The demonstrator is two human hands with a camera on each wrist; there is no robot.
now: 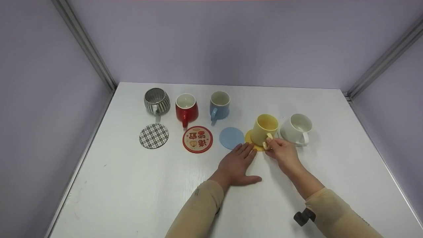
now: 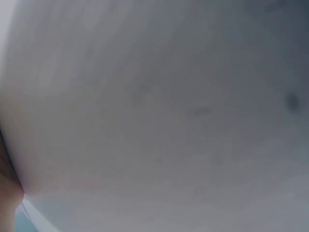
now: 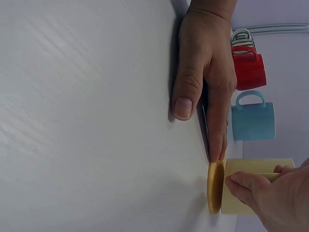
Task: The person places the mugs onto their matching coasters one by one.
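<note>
Tan sleeves, foreground, head view. Left hand: palm down on white counter, fingers straight, tips touching a yellow coaster, thumb spread. Right hand: fingers clamped on the handle of a yellow mug, upright over that coaster. White mug: just right of it. Leftward, in order: blue coaster, red-rimmed coaster, plaid coaster; behind them respectively, blue mug, red mug, striped mug.

Left wrist view: blurred grey surface; finger state cannot be told.

Right wrist view: yellow mug's base close above the coaster; contact unclear.
</note>
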